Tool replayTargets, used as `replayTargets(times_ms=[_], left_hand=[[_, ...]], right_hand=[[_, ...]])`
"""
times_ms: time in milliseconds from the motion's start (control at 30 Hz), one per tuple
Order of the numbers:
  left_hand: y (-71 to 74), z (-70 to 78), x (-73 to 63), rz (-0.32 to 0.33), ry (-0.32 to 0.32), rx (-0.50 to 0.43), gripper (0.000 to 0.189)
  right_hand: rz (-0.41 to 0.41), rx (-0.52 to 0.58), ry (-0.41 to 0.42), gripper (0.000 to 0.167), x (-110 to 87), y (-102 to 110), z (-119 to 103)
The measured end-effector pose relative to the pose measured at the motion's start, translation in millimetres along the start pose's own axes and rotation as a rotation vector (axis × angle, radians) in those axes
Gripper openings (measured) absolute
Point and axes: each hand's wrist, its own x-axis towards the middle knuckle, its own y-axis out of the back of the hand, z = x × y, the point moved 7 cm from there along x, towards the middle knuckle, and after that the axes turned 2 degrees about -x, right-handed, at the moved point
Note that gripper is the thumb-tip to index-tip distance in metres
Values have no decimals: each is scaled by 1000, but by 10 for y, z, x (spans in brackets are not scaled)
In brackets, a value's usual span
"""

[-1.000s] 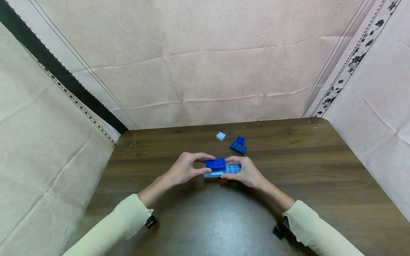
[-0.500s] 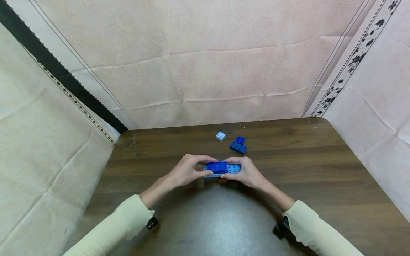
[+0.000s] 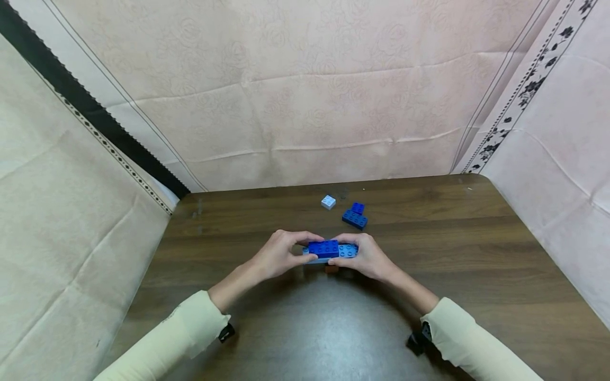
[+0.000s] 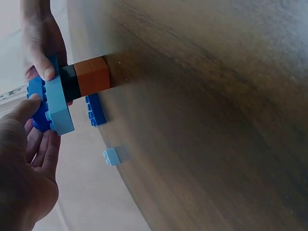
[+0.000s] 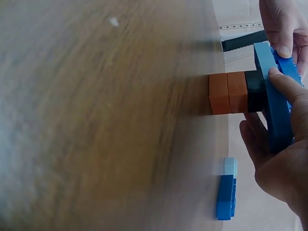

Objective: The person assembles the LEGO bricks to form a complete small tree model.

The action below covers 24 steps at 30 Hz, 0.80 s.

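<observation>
Two hands are shown at the middle of the table (image 3: 476,248), joined on a small brick stack. The left hand (image 3: 276,254) is curled about the stack's left end, thumb and fingertips pinching the dark blue brick (image 3: 323,248); the right hand (image 3: 369,257) is curled about the right end, its thumb laid on the light blue plate (image 3: 349,250) beneath. In the wrist views the stack is seen to stand on the tabletop: two orange bricks (image 4: 93,76) at the bottom, a black brick (image 4: 68,81) above them, then the light blue plate and the dark blue brick on top. One second earlier the dark blue brick was held slightly raised above the plate; half a second ago it had been lowered, and it is now shown flush on the plate's left half, with the studs of the right half left bare. From this it is judged that the brick has just been pressed home and that the step of seating it is complete or nearly so, though both hands remain closed on the stack. Beyond the hands, well apart from the stack, a loose dark blue brick (image 3: 355,219) with a small blue brick (image 3: 358,208) touching it and a small pale brick (image 3: 328,202) are seen lying near the far edge. Pink patterned cloth (image 3: 305,95) is hung behind and beside the table.
</observation>
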Motion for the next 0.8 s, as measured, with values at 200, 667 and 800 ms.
replayTargets(times_ms=[200,667,800], left_hand=[[-7,21,-10,3,-14,35,40],[-8,54,-16,22,-62,28,39],[-15,15,-26,28,-43,-6,40]], right_hand=[[3,6,45,46,-13,63,-93],[3,81,28,31,-1,109,-143],[2,96,39,31,3,101,-149]])
